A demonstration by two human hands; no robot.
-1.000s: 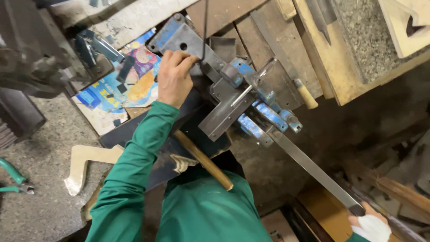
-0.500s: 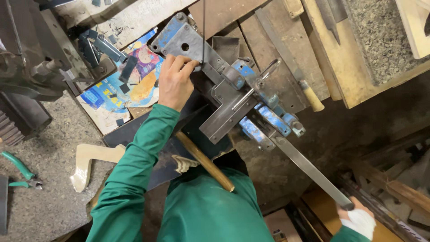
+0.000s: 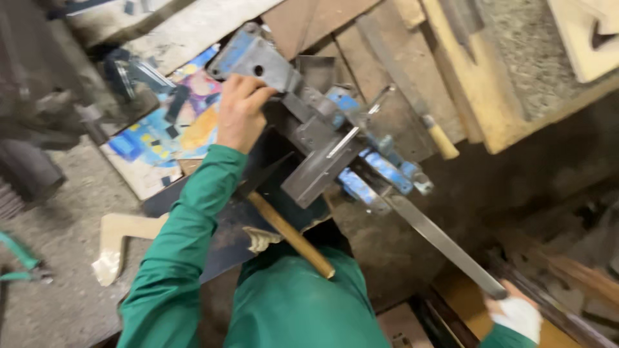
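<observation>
My left hand (image 3: pixel 242 111) rests on the grey metal body of a blue bench shear (image 3: pixel 258 61), fingers curled over its edge. A long flat steel lever (image 3: pixel 445 243) runs from the shear down to the lower right. There my right hand (image 3: pixel 516 316), in a white glove, grips the lever's end. A grey metal strip (image 3: pixel 319 174) lies in the shear's jaws, beside blue parts (image 3: pixel 387 169). Both my sleeves are green.
A hammer with a wooden handle (image 3: pixel 290 235) lies on a dark sheet in front of me. A colourful printed board (image 3: pixel 171 132) lies at the left. Wooden planks (image 3: pixel 464 77) sit at the top right, a wooden-handled tool (image 3: pixel 442 142) beside them, green-handled pliers (image 3: pixel 19 261) far left.
My right hand has swung the lever's end slightly leftward and up in the picture. The view has shifted. My left hand stays on the shear.
</observation>
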